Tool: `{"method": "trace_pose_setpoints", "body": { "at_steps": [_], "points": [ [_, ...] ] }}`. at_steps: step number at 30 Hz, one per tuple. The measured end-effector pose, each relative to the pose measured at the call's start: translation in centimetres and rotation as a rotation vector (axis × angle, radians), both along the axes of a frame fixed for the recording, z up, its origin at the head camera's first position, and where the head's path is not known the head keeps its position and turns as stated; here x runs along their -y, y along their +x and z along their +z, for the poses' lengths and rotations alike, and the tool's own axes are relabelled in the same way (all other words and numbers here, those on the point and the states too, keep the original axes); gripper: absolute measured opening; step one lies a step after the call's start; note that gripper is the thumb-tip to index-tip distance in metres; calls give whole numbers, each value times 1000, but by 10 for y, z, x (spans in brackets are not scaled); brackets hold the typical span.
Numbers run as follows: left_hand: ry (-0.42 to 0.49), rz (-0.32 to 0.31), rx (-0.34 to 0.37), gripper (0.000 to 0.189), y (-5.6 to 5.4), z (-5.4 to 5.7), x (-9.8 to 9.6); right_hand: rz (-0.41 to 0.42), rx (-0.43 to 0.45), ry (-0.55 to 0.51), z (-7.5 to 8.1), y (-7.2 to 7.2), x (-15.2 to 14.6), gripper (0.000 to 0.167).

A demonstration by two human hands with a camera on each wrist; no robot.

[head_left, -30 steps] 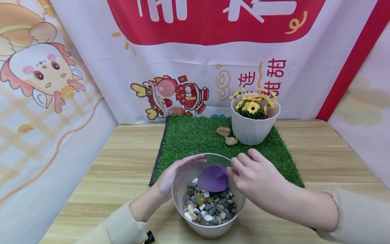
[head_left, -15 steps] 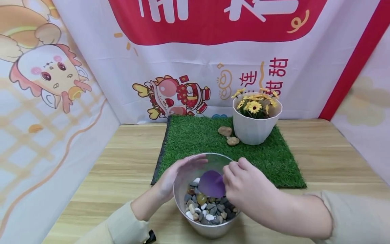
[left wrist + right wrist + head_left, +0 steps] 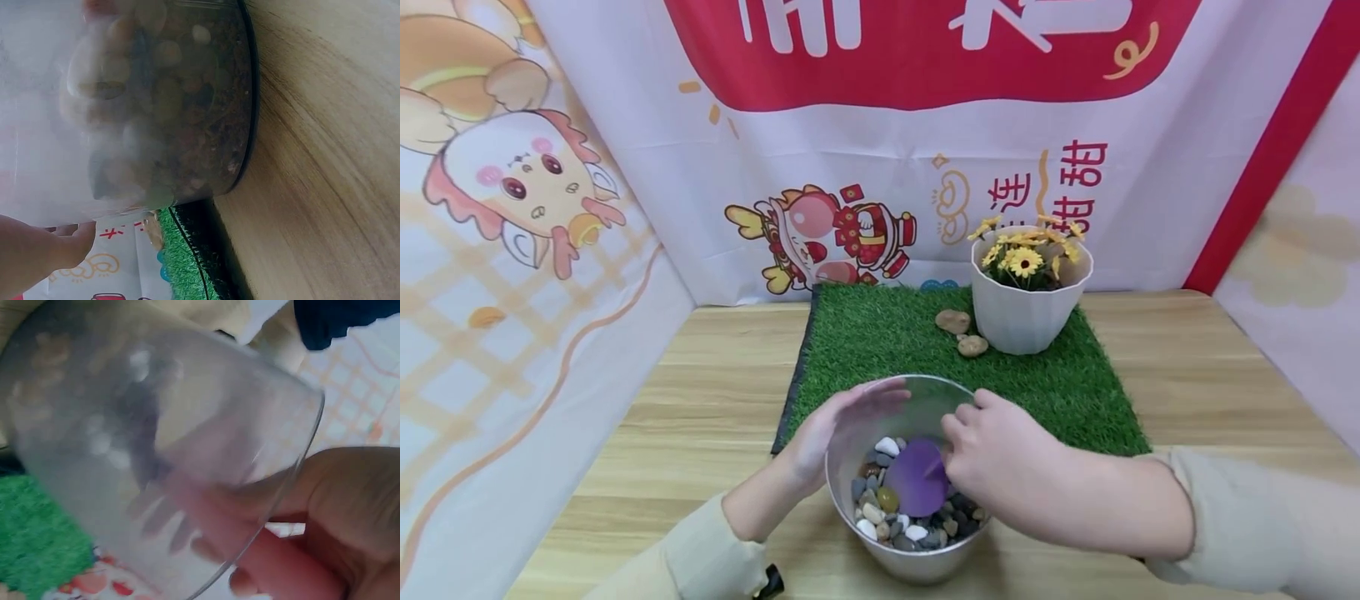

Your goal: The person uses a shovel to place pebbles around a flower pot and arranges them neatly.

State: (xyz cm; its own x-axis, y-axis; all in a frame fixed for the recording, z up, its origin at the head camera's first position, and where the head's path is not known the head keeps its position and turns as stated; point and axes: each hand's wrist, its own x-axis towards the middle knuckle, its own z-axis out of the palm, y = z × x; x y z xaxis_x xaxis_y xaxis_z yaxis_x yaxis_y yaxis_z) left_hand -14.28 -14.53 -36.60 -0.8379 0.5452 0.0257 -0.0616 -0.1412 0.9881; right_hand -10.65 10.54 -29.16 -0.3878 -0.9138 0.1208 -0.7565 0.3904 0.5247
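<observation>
A clear, hazy-walled pot [image 3: 917,565] stands on the table, holding grey, white and amber pebbles [image 3: 880,512]. My left hand [image 3: 820,433] rests against the pot's left and far side, its fingers straight along the outer wall near the rim. My right hand [image 3: 1000,471] reaches over the right rim and grips the pink handle [image 3: 269,559] of a small trowel. The trowel's purple blade [image 3: 917,479] is down among the pebbles, its lower edge hidden there. Through the wall in the left wrist view, pebbles [image 3: 167,100] lie above brown soil [image 3: 212,144].
Behind the pot lies a green artificial grass mat [image 3: 880,333]. On it stand a white flowerpot [image 3: 1030,317] with yellow flowers [image 3: 1022,260] and two brown stones [image 3: 952,322]. Printed cloth [image 3: 700,167] hangs behind and beside the wooden table [image 3: 715,367].
My right hand has moved left and down, carrying the trowel's blade deeper into the pot, among the pebbles. My left hand keeps its place against the pot.
</observation>
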Motion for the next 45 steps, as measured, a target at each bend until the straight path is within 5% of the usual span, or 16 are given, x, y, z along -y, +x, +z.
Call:
{"method": "trace_pose_setpoints", "body": {
  "at_steps": [5, 13, 21, 26, 31, 35, 45],
  "points": [
    [-8, 13, -6, 59, 1, 2, 3, -19, 103, -21, 4, -5, -3, 13],
    [-19, 7, -5, 58, 2, 4, 3, 47, 56, -69, 2, -3, -7, 16],
    [5, 14, -17, 59, 1, 4, 4, 161, 109, -289, -1, -3, -14, 21],
    [22, -3, -3, 59, 0, 3, 4, 164, 162, -378, -1, -4, -18, 17],
    [0, -32, -30, 59, -1, 2, 5, 188, 118, -497, -6, -4, -22, 8],
    [8, -51, -23, 59, -2, 1, 4, 192, 135, -532, -9, -6, -27, 9],
    [-15, 12, -22, 59, -1, 0, -2, 187, 246, -610, -7, -9, -43, 13]
  ]
}}
